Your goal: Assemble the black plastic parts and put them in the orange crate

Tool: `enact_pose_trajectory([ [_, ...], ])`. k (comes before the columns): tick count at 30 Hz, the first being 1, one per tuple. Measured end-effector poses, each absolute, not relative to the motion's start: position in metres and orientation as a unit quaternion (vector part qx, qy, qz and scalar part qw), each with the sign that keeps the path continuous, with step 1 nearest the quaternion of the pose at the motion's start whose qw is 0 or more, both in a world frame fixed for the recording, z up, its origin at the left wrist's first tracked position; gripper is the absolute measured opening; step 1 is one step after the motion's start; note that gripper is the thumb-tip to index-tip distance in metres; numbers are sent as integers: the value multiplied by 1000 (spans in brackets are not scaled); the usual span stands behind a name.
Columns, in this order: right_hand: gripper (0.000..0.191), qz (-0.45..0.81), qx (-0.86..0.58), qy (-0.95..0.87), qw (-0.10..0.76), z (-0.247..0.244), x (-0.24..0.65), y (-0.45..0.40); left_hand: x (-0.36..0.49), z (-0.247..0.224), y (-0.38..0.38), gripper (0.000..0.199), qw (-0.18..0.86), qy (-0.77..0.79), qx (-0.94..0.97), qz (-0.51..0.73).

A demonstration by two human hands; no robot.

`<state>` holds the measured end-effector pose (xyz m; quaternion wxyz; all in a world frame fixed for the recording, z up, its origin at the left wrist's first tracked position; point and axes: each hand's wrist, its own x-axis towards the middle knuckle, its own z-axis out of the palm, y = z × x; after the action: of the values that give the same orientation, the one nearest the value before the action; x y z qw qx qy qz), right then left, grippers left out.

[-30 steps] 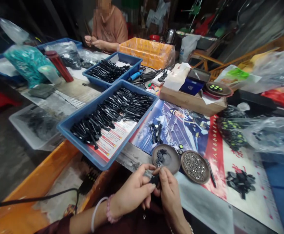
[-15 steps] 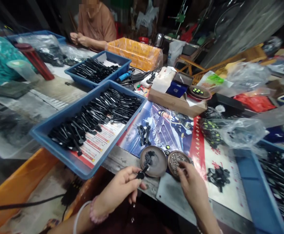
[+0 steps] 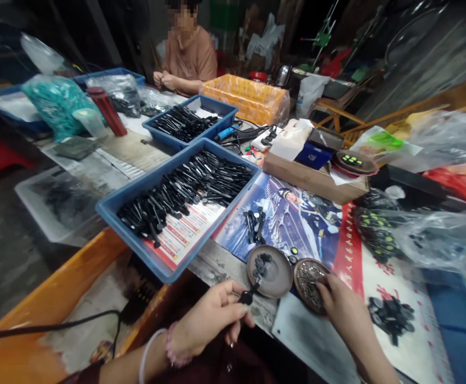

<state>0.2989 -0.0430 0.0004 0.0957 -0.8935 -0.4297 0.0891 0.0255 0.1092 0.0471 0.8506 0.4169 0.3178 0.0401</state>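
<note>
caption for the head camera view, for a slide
Left hand holding a black part, right hand at a dish of small metal pieces, beside a blue tray of black parts.

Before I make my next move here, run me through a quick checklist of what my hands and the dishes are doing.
1. Left hand has hold of the black part: ok.
2. Right hand is at the dish of small metal pieces: ok.
3. A metal piece is gripped in the right fingertips: cannot tell, the fingers hide it.
4. Dish of small black pieces has some left: ok.
5. Both hands are at the black part: not ok, only the left is.
6. Blue tray of black parts rests level and steady: cannot tell, its near end reaches past the table edge.
</note>
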Motion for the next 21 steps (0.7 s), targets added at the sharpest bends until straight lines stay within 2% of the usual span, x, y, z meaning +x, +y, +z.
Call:
enact_pose_trajectory([
  [4,32,121,-910,-376,127,8,300,-45,24,45,108,31,859,320,397,46],
  [13,40,118,-912,-375,116,6,297,-43,25,44,105,31,869,315,381,37],
  [17,28,114,-900,-417,49,5,299,-36,25,44,105,30,875,316,365,39],
  [21,20,125,-899,-418,34,9,301,-27,25,44,106,30,894,314,319,27],
])
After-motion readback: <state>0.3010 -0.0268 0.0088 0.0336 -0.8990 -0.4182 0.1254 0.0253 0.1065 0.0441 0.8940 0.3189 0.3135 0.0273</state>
